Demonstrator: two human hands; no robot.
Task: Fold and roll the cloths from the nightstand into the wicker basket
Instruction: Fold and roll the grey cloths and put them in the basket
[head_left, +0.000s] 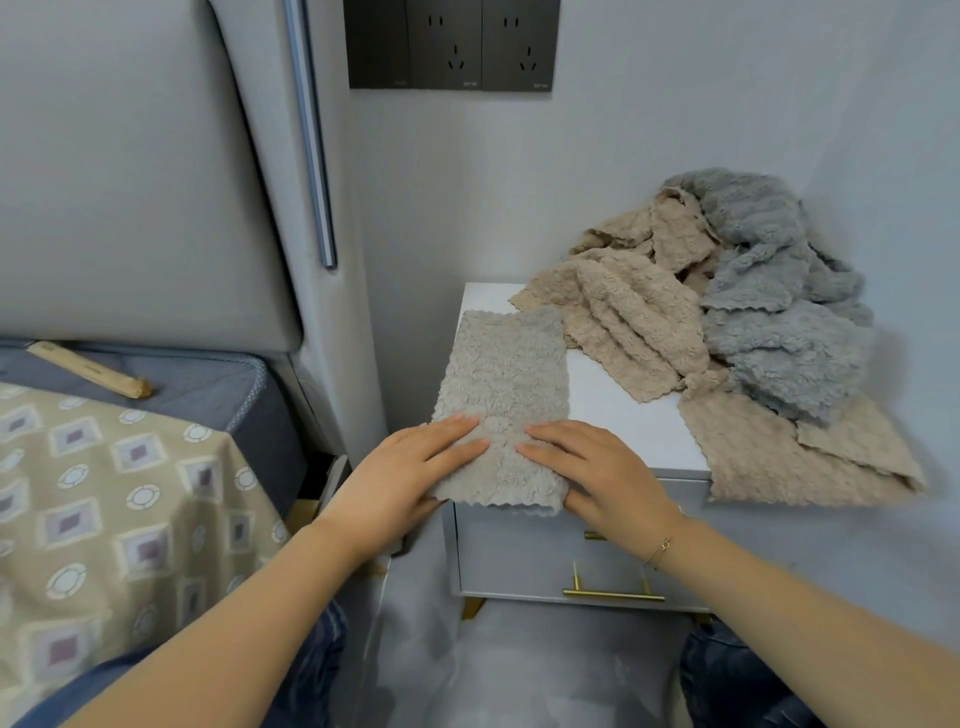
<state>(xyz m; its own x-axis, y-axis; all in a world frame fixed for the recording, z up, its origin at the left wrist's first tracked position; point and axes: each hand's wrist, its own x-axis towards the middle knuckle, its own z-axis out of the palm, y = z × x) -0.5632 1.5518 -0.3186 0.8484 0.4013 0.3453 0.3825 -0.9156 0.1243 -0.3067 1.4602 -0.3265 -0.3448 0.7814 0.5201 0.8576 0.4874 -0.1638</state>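
A grey-beige fluffy cloth (503, 374), folded into a long strip, lies on the left part of the white nightstand (618, 410), its near end hanging slightly over the front edge. My left hand (405, 467) and my right hand (592, 473) lie flat on the cloth's near end with straight fingers, fingertips pointing towards each other. A heap of beige cloths (628, 317) and grey cloths (779, 291) covers the right half of the nightstand top. No wicker basket is in view.
A bed with a patterned cover (114, 493) and a grey padded headboard (130, 182) stands to the left. A wooden stick (88, 370) lies on the mattress. The nightstand drawer has a gold handle (613, 592). Wall sockets (452, 44) sit above.
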